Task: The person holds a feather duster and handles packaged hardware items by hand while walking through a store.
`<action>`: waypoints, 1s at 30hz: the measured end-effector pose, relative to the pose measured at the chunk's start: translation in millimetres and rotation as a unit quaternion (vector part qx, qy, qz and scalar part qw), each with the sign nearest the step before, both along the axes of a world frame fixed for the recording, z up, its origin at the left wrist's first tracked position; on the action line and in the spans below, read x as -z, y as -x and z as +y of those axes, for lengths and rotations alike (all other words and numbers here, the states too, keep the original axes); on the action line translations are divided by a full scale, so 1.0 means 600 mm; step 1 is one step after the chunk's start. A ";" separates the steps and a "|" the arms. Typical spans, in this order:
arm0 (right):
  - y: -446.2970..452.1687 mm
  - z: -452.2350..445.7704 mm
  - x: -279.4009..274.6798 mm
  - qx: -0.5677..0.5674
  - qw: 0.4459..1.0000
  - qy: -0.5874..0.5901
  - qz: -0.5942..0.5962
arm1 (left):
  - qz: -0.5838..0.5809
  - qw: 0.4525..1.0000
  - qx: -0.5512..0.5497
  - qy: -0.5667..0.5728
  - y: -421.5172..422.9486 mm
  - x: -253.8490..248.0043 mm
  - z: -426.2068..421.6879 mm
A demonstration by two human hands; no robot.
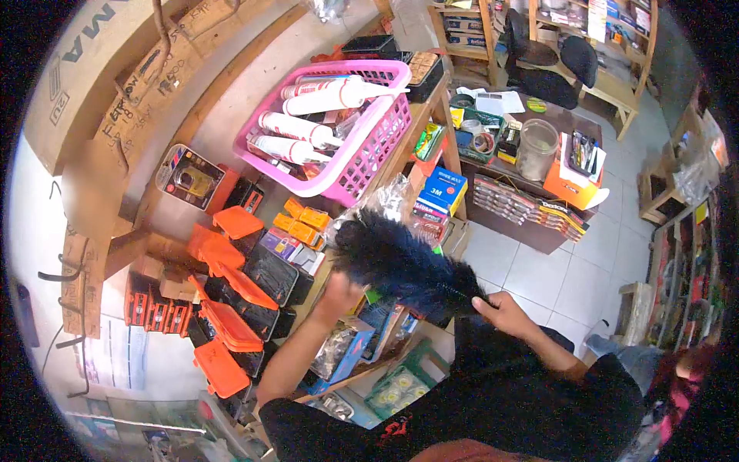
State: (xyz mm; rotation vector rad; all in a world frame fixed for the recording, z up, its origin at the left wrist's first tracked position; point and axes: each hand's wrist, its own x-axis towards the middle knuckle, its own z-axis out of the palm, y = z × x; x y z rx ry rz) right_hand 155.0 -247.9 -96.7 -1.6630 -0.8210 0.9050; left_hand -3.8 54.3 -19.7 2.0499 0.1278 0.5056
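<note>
A dark feathery duster [404, 258] spans the space between my two hands, over the shelf edge. My right hand [499, 311] is closed on its right end, with the thumb on top. At the duster's left end, my left hand [339, 296] is blurred and partly behind the feathers; its fingers cannot be made out. Left of the duster lie small orange and yellow boxes [302, 223]. Behind it stands a pink basket [358, 162] holding several white tubes [291, 127].
Black bins with orange lids [231, 323] line the left shelf. A packaged padlock [191, 179] lies behind them. A low table at the right bears a clear jar [537, 146] and an orange box [571, 185]. A person's sleeve [677, 393] shows at the right edge.
</note>
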 end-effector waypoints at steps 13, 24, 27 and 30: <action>-0.029 -0.021 0.019 0.023 0.984 0.104 0.141 | 0.024 0.900 -0.062 0.430 -0.019 0.024 0.000; -0.011 -0.017 0.009 0.054 0.994 0.049 0.080 | 0.030 0.792 0.078 0.605 -0.023 0.010 0.009; -0.015 -0.017 0.028 0.068 0.992 0.049 0.092 | 0.033 0.851 -0.009 0.524 -0.026 -0.006 -0.010; -0.015 -0.019 0.030 0.044 0.991 0.095 0.090 | 0.036 0.945 -0.011 0.324 -0.029 -0.031 -0.031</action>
